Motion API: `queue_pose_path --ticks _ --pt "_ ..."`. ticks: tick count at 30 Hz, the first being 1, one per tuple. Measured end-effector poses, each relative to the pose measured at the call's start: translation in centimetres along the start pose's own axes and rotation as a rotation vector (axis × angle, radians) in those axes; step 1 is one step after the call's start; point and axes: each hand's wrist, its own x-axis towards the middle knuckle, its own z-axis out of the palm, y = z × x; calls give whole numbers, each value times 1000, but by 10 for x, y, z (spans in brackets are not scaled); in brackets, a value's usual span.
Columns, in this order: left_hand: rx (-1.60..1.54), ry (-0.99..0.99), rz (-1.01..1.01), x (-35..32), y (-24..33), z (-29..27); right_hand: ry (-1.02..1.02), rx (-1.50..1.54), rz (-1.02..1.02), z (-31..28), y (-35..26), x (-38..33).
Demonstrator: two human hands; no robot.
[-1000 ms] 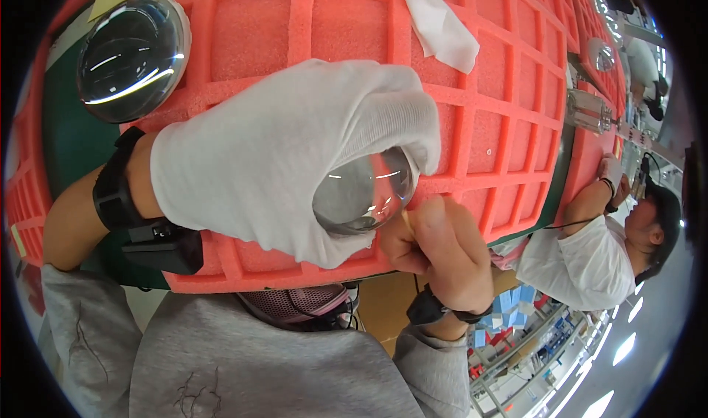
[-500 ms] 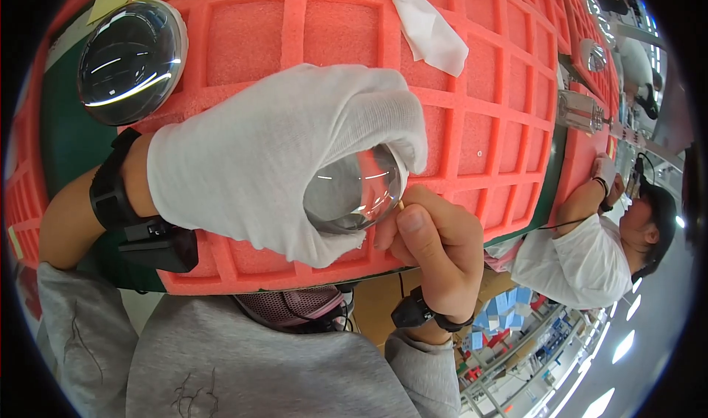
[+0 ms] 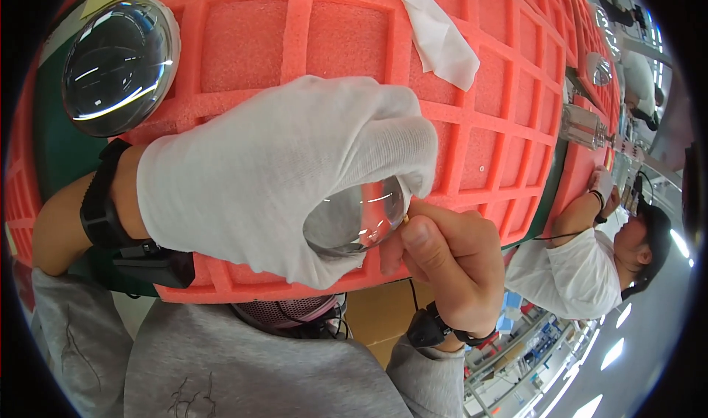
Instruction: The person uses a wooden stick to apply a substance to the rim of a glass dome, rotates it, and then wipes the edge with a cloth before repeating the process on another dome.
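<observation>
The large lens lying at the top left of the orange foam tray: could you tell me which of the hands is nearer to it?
Left. The gloved left hand is just right of and below the large lens; the bare right hand is farther, beyond the left.

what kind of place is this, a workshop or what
Probably a lens assembly or inspection workshop: a red foam grid tray for parts, a glass lens in a gloved left hand, another worker at the bench.

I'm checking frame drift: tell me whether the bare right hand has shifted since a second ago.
Yes. The right hand has dropped slightly lower and toward the person against the orange foam tray, thumb at the lens in the gloved left hand.
</observation>
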Motion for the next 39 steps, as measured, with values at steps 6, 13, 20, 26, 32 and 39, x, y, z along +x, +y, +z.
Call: queue_pose_path --ticks 6,13,20,26,32,39 --pt "-7 23 33 0 -2 2 115 -43 -37 9 2 2" --pt "-166 6 -6 -3 -3 -1 121 40 -60 10 6 4" --pt "-222 -10 -60 -6 2 -1 154 184 -145 27 24 -6" --pt "-130 6 3 -3 3 0 135 145 -61 21 11 -6" --pt "-78 39 38 -4 0 2 81 31 48 14 -3 -3" --pt "-53 10 -25 -5 0 4 62 -19 57 8 -14 3"
